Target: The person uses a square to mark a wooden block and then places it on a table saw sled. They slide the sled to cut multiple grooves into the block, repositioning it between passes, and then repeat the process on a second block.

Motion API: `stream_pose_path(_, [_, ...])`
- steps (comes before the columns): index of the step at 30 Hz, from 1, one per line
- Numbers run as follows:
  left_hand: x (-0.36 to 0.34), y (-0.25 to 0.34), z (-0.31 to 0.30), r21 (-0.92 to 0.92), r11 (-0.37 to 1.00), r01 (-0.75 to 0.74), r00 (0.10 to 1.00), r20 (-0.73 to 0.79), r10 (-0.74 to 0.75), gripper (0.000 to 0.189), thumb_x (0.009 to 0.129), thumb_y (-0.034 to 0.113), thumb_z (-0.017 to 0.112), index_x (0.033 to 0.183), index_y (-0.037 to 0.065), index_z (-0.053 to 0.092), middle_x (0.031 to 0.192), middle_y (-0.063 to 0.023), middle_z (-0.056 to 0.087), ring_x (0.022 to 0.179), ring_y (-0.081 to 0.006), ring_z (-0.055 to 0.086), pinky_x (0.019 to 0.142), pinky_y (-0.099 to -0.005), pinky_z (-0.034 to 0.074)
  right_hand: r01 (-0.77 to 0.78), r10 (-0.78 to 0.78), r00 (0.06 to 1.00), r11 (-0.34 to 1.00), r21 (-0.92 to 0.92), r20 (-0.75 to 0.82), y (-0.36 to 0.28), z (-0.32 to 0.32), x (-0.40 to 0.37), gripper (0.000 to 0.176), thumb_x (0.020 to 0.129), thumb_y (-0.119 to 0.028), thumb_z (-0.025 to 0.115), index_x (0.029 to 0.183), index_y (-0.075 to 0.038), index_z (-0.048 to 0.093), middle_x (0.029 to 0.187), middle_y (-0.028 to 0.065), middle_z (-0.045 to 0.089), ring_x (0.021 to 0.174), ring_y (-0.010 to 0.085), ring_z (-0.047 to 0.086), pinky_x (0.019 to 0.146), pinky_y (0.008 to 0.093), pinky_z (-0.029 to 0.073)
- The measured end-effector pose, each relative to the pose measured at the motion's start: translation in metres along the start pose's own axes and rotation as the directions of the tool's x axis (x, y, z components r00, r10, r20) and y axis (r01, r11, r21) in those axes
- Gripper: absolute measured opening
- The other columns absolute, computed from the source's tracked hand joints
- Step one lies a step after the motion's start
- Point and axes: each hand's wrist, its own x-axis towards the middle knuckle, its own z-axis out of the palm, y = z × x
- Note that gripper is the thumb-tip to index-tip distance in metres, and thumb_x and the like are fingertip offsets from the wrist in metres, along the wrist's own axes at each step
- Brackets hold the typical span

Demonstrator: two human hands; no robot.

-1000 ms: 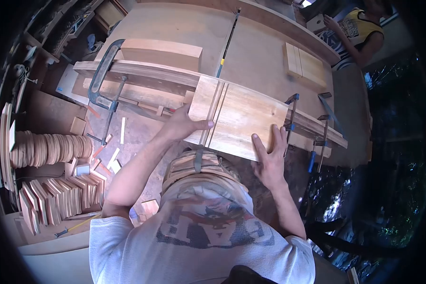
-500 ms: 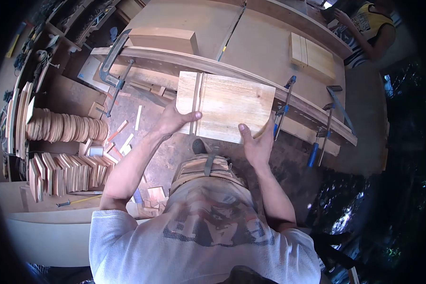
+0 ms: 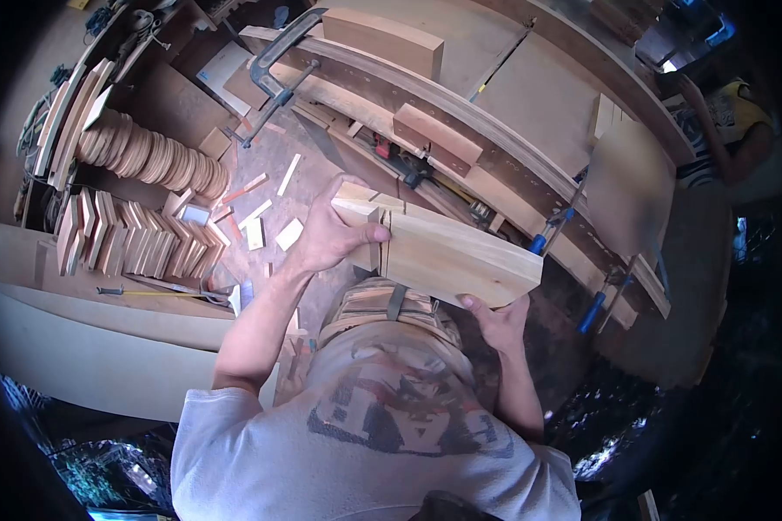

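A pale wooden board (image 3: 460, 259) with a groove across it near its left end is held in front of my waist. It is tilted, so a long edge faces up. My left hand (image 3: 332, 233) is closed around the left end, with its thumb lying by the groove. At the lower right corner, my right hand (image 3: 500, 324) grips the board with its thumb on the near face. The fingers behind and under the board are mostly hidden.
Ahead stands a long workbench (image 3: 530, 104), with a C-clamp (image 3: 274, 74) and blue-handled bar clamps (image 3: 593, 311) on its edge. Stacked wooden pieces (image 3: 139, 234) and round wooden discs (image 3: 152, 156) lie left. Offcuts (image 3: 255, 233) litter the floor. Another person (image 3: 725, 130) is at far right.
The board has tipped from showing its broad face to showing its long edge, and its right end has dropped. Both hands keep their hold. My view has turned, shifting the bench rightward.
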Motion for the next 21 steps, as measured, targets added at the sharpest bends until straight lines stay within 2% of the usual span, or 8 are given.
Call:
stream_pose_path(1, [-0.008, 0.016, 0.009, 0.005, 0.999, 0.032, 0.999, -0.041, -0.032, 0.07, 0.071, 0.021, 0.103, 0.122, 0.004, 0.057, 0.112, -0.0052, 0.071, 0.105, -0.0149, 0.068, 0.093, -0.0318, 0.056, -0.003, 0.003, 1.0, 1.0, -0.002, -0.019, -0.005, 0.001, -0.004, 0.056, 0.084, -0.01, 0.09, 0.13, 0.005, 0.064, 0.118, 0.0144, 0.075, 0.106, 0.0208, 0.071, 0.097, 0.0363, 0.057])
stream_pose_path(4, [-0.018, 0.039, 0.015, 0.174, 0.985, -0.003, 0.998, -0.056, 0.013, 0.073, 0.069, 0.019, 0.103, 0.123, 0.003, 0.056, 0.111, -0.0062, 0.071, 0.103, -0.0151, 0.069, 0.09, -0.0318, 0.058, 0.044, -0.031, 0.99, 0.995, 0.09, -0.136, -0.01, 0.016, -0.017, 0.053, 0.084, -0.009, 0.09, 0.13, 0.005, 0.066, 0.118, 0.0138, 0.076, 0.105, 0.0205, 0.072, 0.095, 0.037, 0.057])
stream_pose_path(7, [-0.01, 0.045, 0.006, 0.176, 0.982, 0.061, 0.995, -0.087, -0.047, 0.077, 0.066, 0.018, 0.104, 0.123, 0.003, 0.055, 0.107, -0.0069, 0.071, 0.101, -0.0154, 0.069, 0.089, -0.0316, 0.058, 0.061, -0.059, 0.993, 0.998, 0.026, -0.102, -0.021, 0.021, -0.016, 0.051, 0.085, -0.012, 0.09, 0.127, 0.005, 0.067, 0.118, 0.0132, 0.076, 0.105, 0.0202, 0.072, 0.095, 0.0366, 0.057])
stream_pose_path(10, [-0.003, 0.041, -0.01, 0.082, 0.996, 0.029, 0.994, -0.104, -0.02, 0.079, 0.065, 0.016, 0.104, 0.125, 0.003, 0.054, 0.105, -0.0073, 0.072, 0.102, -0.0161, 0.069, 0.089, -0.0319, 0.058, 0.118, -0.107, 0.986, 0.99, 0.076, -0.13, -0.027, 0.035, -0.005, 0.052, 0.084, -0.012, 0.091, 0.127, 0.006, 0.067, 0.117, 0.0132, 0.076, 0.105, 0.0204, 0.071, 0.095, 0.0362, 0.057])
stream_pose_path(13, [-0.002, 0.04, -0.019, 0.202, 0.972, -0.123, 0.974, -0.165, 0.158, 0.076, 0.067, 0.013, 0.103, 0.125, 0.004, 0.054, 0.103, -0.0063, 0.072, 0.102, -0.0154, 0.069, 0.089, -0.0319, 0.058, 0.083, -0.074, 0.99, 0.994, 0.067, -0.122, -0.033, 0.048, -0.001, 0.056, 0.084, -0.014, 0.091, 0.129, 0.006, 0.065, 0.118, 0.0134, 0.075, 0.105, 0.0208, 0.071, 0.095, 0.0364, 0.057])
stream_pose_path(16, [-0.001, 0.04, -0.035, 0.185, 0.982, -0.021, 0.995, -0.095, 0.039, 0.073, 0.071, 0.012, 0.101, 0.127, 0.004, 0.054, 0.103, -0.0047, 0.071, 0.1, -0.0148, 0.069, 0.089, -0.0317, 0.058, 0.036, -0.023, 0.993, 0.993, 0.11, -0.119, -0.039, 0.058, -0.003, 0.062, 0.083, -0.017, 0.093, 0.131, 0.006, 0.063, 0.118, 0.0131, 0.074, 0.106, 0.0212, 0.07, 0.096, 0.0367, 0.057])
stream_pose_path(19, [0.005, 0.032, -0.051, 0.02, 0.999, 0.045, 0.998, -0.04, -0.044, 0.07, 0.075, 0.014, 0.1, 0.127, 0.004, 0.054, 0.102, -0.0033, 0.072, 0.098, -0.0145, 0.069, 0.088, -0.0314, 0.058, 0.024, -0.007, 0.99, 0.993, 0.112, -0.144, -0.037, 0.064, -0.004, 0.069, 0.081, -0.022, 0.095, 0.134, 0.007, 0.06, 0.12, 0.0134, 0.073, 0.108, 0.0215, 0.07, 0.097, 0.0367, 0.057])
stream_pose_path(21, [0.008, 0.033, -0.057, 0.072, 0.997, 0.017, 1.0, -0.005, -0.017, 0.08, 0.074, 0.016, 0.1, 0.136, 0.003, 0.051, 0.112, -0.0082, 0.071, 0.106, -0.0167, 0.068, 0.094, -0.0332, 0.057, -0.014, 0.032, 0.988, 0.993, 0.115, -0.153, -0.042, 0.068, -0.007, 0.073, 0.08, -0.024, 0.095, 0.136, 0.007, 0.059, 0.121, 0.0138, 0.072, 0.109, 0.022, 0.069, 0.097, 0.0367, 0.056])
